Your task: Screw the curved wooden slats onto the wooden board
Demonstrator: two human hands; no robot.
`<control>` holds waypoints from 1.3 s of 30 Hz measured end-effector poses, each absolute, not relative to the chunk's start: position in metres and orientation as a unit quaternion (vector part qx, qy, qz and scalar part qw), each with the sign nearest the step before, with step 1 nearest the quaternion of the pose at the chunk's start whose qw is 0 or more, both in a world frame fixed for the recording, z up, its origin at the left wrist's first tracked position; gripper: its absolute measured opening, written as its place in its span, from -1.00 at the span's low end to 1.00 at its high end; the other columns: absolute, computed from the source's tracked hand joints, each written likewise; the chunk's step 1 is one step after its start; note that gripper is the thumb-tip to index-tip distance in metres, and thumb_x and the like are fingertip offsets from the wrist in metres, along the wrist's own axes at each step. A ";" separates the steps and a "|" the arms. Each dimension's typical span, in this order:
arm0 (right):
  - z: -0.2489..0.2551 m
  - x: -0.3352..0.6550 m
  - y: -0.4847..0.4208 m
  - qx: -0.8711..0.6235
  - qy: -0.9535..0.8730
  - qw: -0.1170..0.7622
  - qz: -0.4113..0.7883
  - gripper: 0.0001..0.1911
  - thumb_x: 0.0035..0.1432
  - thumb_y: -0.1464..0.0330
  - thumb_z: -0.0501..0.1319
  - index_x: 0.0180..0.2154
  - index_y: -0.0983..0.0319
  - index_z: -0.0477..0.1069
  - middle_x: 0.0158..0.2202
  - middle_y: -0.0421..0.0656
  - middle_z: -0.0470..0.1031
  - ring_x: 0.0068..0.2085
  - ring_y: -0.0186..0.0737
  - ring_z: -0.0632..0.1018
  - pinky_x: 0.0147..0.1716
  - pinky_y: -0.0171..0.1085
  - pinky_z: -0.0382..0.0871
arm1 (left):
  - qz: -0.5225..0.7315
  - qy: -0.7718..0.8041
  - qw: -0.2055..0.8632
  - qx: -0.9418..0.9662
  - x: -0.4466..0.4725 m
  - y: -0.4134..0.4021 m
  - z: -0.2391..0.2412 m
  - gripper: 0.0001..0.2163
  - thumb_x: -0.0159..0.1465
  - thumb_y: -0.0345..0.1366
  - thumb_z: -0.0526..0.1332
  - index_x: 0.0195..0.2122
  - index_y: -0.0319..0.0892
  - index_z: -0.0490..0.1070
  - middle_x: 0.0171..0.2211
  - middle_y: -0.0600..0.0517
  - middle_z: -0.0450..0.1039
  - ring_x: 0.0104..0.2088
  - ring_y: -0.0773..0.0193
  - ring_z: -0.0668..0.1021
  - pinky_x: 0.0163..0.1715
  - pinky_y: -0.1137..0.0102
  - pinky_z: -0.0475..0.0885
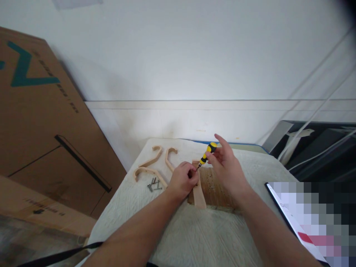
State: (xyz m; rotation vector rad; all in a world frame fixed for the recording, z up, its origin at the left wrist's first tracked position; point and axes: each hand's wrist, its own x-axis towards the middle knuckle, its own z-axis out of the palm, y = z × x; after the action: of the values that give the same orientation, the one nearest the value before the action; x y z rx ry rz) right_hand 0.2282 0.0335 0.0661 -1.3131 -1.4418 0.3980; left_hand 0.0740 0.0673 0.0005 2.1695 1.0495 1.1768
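My right hand (pixel 224 165) grips a short yellow-and-black screwdriver (pixel 212 147) with thumb and fingers, the index finger raised. Its shaft slants down to the left, and the tip ends at the fingertips of my left hand (pixel 183 178). That hand is closed in a pinch above a pale wooden piece (pixel 199 195); what lies between its fingers is hidden. The pale piece rests across a brown wooden block (pixel 210 185) with several small holes in its top. Left of my left hand, several loose screws (pixel 154 184) lie in a small pile on the cloth.
Curved wooden hooks (pixel 150 160) lie at the back left of the cloth-covered table (pixel 122 207). A large cardboard box (pixel 55 122) stands at the left. At the right edge is a tablet-like screen (pixel 289 211), with dark objects (pixel 322 155) behind it. A white wall (pixel 178 55) rises behind.
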 end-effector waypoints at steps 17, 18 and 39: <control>0.088 0.243 0.025 -0.605 -0.628 0.464 0.156 -0.54 0.22 0.16 0.10 0.06 0.27 0.37 -0.38 -0.08 0.58 -0.41 -0.15 0.61 -0.37 -0.21 0.47 | 0.441 0.322 0.228 0.806 0.074 0.069 0.001 -0.88 0.13 -0.46 0.22 -0.34 -0.25 0.53 -0.30 -0.06 0.50 -0.31 0.31 0.52 -0.30 0.43 0.45; 0.086 0.242 0.024 -0.599 -0.631 0.470 0.148 -0.55 0.23 0.16 0.10 0.06 0.27 0.37 -0.38 -0.09 0.57 -0.41 -0.16 0.61 -0.37 -0.21 0.47 | 0.443 0.315 0.227 0.808 0.074 0.070 0.000 -0.88 0.13 -0.46 0.22 -0.34 -0.24 0.54 -0.30 -0.06 0.51 -0.29 0.30 0.52 -0.28 0.42 0.45; 0.059 0.227 0.024 -0.499 -0.661 0.536 0.162 -0.43 0.31 0.21 0.04 0.31 0.09 0.08 0.00 -0.08 0.53 -0.01 -0.15 0.55 0.04 -0.06 0.39 | 0.400 0.315 0.261 0.820 0.074 0.069 0.007 -0.86 0.22 -0.41 0.18 -0.41 -0.20 0.53 -0.29 -0.02 0.56 -0.27 0.31 0.56 -0.19 0.42 0.46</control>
State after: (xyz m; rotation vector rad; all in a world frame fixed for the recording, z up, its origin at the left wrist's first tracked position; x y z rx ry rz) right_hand 0.2266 0.0244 0.0586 -1.1889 -1.5749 0.3846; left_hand 0.0739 0.0695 0.0070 2.2208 0.8523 1.0824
